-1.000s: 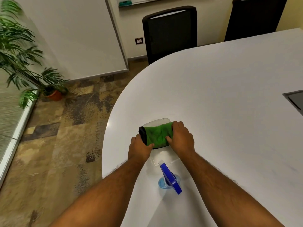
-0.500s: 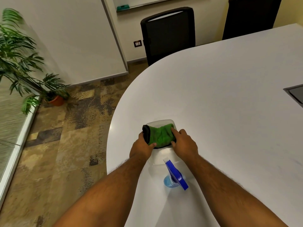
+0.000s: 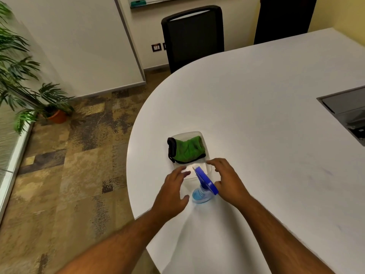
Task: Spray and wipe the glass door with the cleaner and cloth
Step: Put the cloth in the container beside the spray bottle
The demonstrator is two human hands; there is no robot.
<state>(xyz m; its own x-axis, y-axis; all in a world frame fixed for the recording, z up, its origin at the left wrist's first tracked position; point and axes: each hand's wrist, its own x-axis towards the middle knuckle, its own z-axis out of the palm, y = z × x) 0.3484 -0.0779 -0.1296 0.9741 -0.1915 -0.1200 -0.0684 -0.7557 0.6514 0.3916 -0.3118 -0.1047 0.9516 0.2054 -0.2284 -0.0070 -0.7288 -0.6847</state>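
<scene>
One green cloth (image 3: pixel 188 148) lies in one clear tray (image 3: pixel 205 139) on the table (image 3: pixel 256 135). One spray bottle (image 3: pixel 203 191) stands between the left hand (image 3: pixel 173 192) and right hand (image 3: pixel 229 179), both spread, holding nothing. Two chairs (image 3: pixel 194 34) are partly cut off.

Cloth (image 3: pixel 188 149) in tray (image 3: pixel 187 133) on table (image 3: pixel 266 135); spray bottle (image 3: pixel 203 186) just in front, btwn hands

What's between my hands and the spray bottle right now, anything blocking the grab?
Nothing visible blocks it. The spray bottle stands on the white table between the left hand and right hand, both open and close beside it. The green cloth lies in a clear tray beyond the bottle, out of the way.
</scene>
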